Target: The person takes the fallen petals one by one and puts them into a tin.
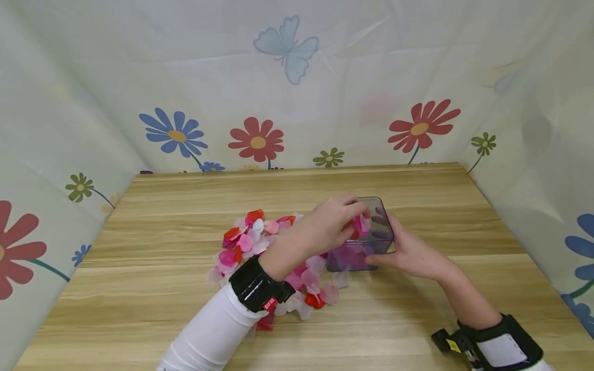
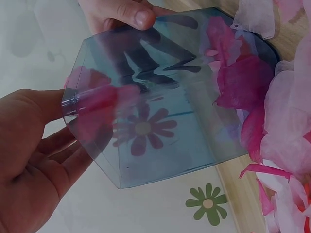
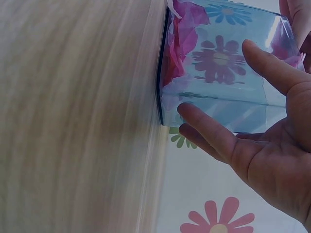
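A clear bluish plastic box (image 1: 380, 238) stands on the table with its mouth up. Pink petals (image 3: 182, 43) lie at its bottom, as the right wrist view shows. My right hand (image 1: 413, 253) holds the box from its right side, thumb on the near wall and fingers round the far side. At the box's mouth, my left hand (image 1: 328, 225) pinches some pink and red petals (image 1: 362, 225), just inside the rim. Through the clear wall in the left wrist view those held petals (image 2: 99, 104) appear blurred. A loose heap of petals (image 1: 250, 241) spreads left of the box, partly hidden under my left forearm.
The wooden table (image 1: 139, 288) bears the heap and the box. A white flower-print cloth (image 1: 362, 77) hangs behind and along both sides. Several stray petals (image 1: 315, 300) lie close to the front of the box.
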`<state>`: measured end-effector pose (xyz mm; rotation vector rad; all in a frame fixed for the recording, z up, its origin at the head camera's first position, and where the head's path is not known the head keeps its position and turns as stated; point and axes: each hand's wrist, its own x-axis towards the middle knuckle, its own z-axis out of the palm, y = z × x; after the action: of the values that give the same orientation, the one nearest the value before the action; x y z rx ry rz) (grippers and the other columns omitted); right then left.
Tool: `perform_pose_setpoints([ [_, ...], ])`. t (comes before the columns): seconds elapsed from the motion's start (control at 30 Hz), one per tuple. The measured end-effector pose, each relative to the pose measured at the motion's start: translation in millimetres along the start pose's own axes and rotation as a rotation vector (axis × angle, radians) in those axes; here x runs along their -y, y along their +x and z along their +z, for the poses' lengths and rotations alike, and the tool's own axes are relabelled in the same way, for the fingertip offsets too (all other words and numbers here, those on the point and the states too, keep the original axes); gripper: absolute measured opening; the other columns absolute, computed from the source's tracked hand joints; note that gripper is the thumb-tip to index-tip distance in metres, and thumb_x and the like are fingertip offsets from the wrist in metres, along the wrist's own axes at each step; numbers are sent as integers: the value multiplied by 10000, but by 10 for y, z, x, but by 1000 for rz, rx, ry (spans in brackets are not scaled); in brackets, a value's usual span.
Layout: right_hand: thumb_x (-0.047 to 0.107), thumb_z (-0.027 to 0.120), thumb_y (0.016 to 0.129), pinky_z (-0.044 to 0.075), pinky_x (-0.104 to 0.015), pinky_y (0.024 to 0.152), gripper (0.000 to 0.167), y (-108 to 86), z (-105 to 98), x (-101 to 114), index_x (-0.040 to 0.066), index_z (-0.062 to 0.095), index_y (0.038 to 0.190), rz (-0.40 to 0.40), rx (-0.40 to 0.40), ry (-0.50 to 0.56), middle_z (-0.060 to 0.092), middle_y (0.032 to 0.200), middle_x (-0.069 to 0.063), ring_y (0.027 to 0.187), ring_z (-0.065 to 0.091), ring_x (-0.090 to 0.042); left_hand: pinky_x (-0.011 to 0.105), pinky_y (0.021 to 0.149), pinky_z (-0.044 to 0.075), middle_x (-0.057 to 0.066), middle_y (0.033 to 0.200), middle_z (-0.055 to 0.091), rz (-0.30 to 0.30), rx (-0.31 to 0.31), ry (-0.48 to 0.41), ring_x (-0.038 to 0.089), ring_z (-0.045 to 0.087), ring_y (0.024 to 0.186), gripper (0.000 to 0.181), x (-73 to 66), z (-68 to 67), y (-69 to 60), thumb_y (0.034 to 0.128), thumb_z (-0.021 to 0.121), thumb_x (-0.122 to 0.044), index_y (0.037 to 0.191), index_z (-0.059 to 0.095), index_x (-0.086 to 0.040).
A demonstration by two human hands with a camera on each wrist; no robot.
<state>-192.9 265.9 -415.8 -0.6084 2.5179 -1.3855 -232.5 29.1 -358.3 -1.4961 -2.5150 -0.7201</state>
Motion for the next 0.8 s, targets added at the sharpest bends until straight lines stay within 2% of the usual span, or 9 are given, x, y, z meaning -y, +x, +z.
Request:
perform_pose_setpoints([
  [0.17, 218, 858, 864, 396, -588, 1044, 1099, 2, 3, -14, 158, 77, 1634, -5, -6, -36, 483, 1458, -205, 1282, 524, -350, 175, 751, 504, 91, 1166, 650, 36, -9, -5, 148, 611, 848, 305, 12, 4, -9, 925, 663, 58, 1208, 678, -56],
  [0.37, 267, 859, 864, 430, -546, 999, 1124, 6, 3, -40, 126, 56, 1638, 4, -9, -64, 480, 1446, -212, 1250, 533, -343, 187, 805, 515, 89, 1171, 645, 39, -4, -7, 169, 634, 908, 295, 20, -20, -35, 936, 701, 13, 1217, 667, -68],
  [0.47, 264, 858, 865, 421, -552, 1004, 1128, 13, -5, -44, 131, 50, 1640, 2, -8, -62, 468, 1456, -208, 1257, 525, -351, 195, 826, 515, 79, 1159, 632, 30, -22, -6, 161, 625, 930, 276, 28, -52, -76, 939, 719, -17, 1205, 671, -74],
  [0.7, 243, 863, 858, 323, -670, 1086, 1146, 11, -5, -25, 106, 38, 1640, 7, -15, -64, 334, 1553, -285, 1404, 363, -468, 206, 824, 516, 41, 1157, 619, -53, -90, -22, 157, 620, 939, 216, 122, -180, -308, 960, 719, -77, 1170, 674, -98],
  [0.8, 254, 867, 852, 293, -683, 1100, 1167, 6, 0, -13, 77, 21, 1636, 24, -19, -81, 300, 1570, -316, 1427, 321, -502, 248, 896, 525, 40, 1159, 625, -96, -122, -21, 191, 634, 1028, 224, 208, -236, -450, 950, 736, -78, 1165, 674, -94],
])
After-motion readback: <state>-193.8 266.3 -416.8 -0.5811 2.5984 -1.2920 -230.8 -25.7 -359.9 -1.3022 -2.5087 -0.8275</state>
